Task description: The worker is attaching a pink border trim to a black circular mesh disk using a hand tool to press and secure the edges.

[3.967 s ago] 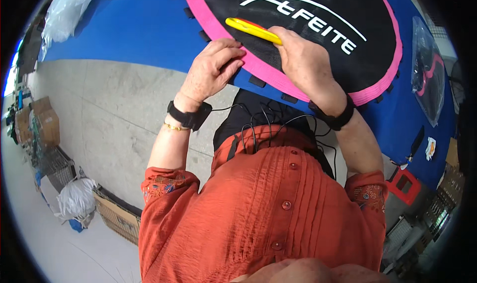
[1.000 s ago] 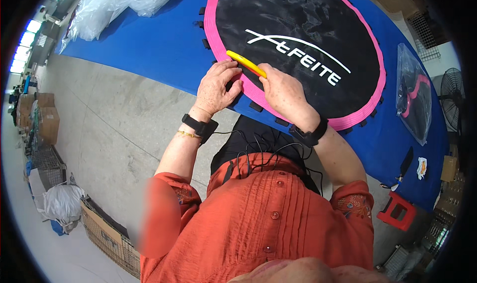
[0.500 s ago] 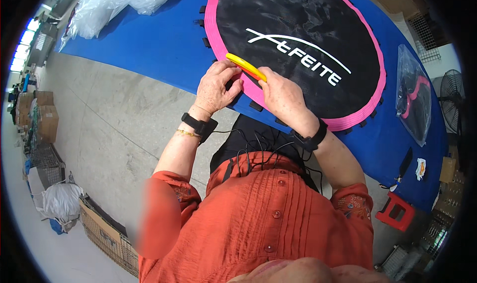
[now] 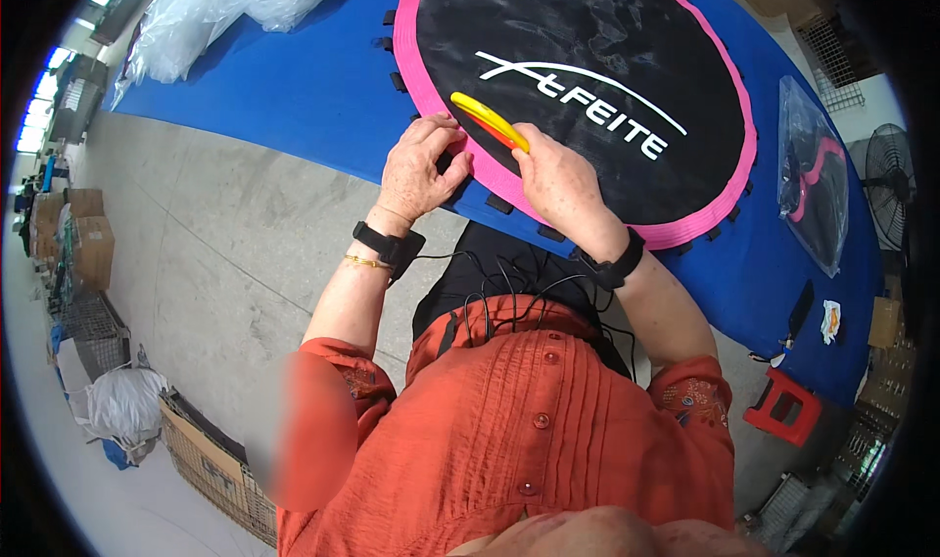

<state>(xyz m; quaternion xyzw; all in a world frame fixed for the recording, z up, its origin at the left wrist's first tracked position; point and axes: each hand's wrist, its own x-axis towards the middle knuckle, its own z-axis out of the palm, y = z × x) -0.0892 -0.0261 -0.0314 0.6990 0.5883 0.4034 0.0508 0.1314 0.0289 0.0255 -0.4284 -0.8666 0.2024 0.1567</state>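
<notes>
Head view, looking down on a person in an orange pleated blouse [image 4: 529,440] at the edge of a blue-covered table [image 4: 294,97].

Item: round trampoline mat [image 4: 587,77], black fabric with white lettering, bordered by a pink rim band [image 4: 705,226]. It lies flat on the blue table, its near edge just in front of the person. Short black tabs [image 4: 499,205] stick out from under the rim along the near and left edge.

Item: yellow flat tool [image 4: 485,118] with an orange stripe, lying slantwise across the pink band at the near-left part of the mat. The right hand [image 4: 558,180] is closed around its lower end; the far end points up and left over the black fabric.

Item: left hand [image 4: 421,170], fingers curled and pressing down on the pink rim just beside the tool's tip. Whether it pinches the band or only presses on it cannot be told.

Both wrists carry black bands with thin black cables running back to the body; the left wrist also carries a gold bracelet.

Surroundings: clear plastic sheeting [image 4: 225,9] heaped on the far-left end of the table; a clear bag with pink and black parts [image 4: 813,180] on the right of the table; a standing fan [image 4: 896,190] beyond it; a red stool [image 4: 783,410] on the concrete floor at lower right; cardboard boxes [image 4: 83,229] and a wire crate [image 4: 211,469] on the left.
</notes>
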